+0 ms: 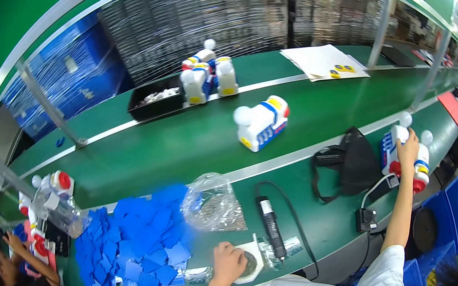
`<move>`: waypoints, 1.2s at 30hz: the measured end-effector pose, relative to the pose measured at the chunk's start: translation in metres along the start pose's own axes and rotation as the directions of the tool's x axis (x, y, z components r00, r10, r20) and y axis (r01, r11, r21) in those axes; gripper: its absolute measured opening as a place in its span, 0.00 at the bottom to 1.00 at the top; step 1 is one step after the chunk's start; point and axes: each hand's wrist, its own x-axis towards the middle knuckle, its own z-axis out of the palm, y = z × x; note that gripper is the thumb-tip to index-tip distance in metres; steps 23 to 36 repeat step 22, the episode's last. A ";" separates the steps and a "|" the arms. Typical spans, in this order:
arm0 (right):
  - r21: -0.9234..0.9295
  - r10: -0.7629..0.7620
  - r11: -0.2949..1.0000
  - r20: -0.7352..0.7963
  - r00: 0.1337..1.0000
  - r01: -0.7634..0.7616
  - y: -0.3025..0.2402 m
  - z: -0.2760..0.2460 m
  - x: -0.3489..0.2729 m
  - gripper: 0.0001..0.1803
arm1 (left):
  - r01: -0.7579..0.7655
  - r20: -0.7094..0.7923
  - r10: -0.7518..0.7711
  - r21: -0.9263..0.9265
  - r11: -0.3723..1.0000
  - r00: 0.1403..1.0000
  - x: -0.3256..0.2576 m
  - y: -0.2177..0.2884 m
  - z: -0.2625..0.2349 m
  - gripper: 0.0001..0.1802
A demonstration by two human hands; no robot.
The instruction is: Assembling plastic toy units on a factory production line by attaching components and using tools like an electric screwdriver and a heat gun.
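My right hand (408, 150) reaches out to the far right, its fingers closed around the top of a white-and-blue plastic toy (389, 149) with a white ball on it. A second such toy (423, 164), with a red round end, stands against that hand. Close to my body, my left hand (229, 262) lies with curled fingers at the edge of a white holder (256, 267) with a round grey disc. Whatever is under its fingertips is hidden. To the right of the holder lies a black electric screwdriver (271, 227) with a cable.
Blue flat pieces (136, 237) form a pile beside a clear plastic bag (213, 203). A black pouch (357, 164) lies at right. Another toy (264, 122) stands on the green belt (170, 153); several more stand behind, beside a black bin (156, 106). Co-workers sit on both sides.
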 end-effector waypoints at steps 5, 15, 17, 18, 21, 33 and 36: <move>0.504 -0.530 0.769 0.159 0.833 0.393 -0.221 0.037 -0.025 0.30 | 0.030 -0.006 -0.030 -0.007 1.000 1.000 -0.009 -0.002 -0.006 0.07; 0.548 -0.448 0.803 0.292 0.845 0.236 -0.365 0.184 -0.098 0.52 | 0.040 -0.122 -0.073 -0.254 0.966 0.990 -0.029 -0.002 0.011 0.06; 0.424 -0.322 0.887 0.289 0.902 0.182 -0.378 0.180 -0.106 0.52 | 0.077 -0.140 -0.109 -0.217 0.973 0.984 -0.028 0.000 0.010 0.06; 0.498 -0.344 0.849 0.273 0.898 0.173 -0.379 0.177 -0.110 0.48 | 0.069 -0.123 -0.096 -0.204 0.976 0.988 -0.029 0.002 0.009 0.06; 0.551 -0.362 0.816 0.249 0.898 0.176 -0.366 0.205 -0.102 0.43 | 0.062 -0.096 -0.081 -0.189 0.980 0.992 -0.024 0.002 0.008 0.06; 0.544 -0.412 0.804 0.222 0.884 0.238 -0.367 0.205 -0.109 0.41 | 0.063 -0.085 -0.080 -0.186 0.981 0.993 -0.026 -0.001 0.007 0.06; 0.544 -0.412 0.804 0.222 0.884 0.238 -0.367 0.205 -0.109 0.41 | 0.063 -0.085 -0.080 -0.186 0.981 0.993 -0.026 -0.001 0.007 0.06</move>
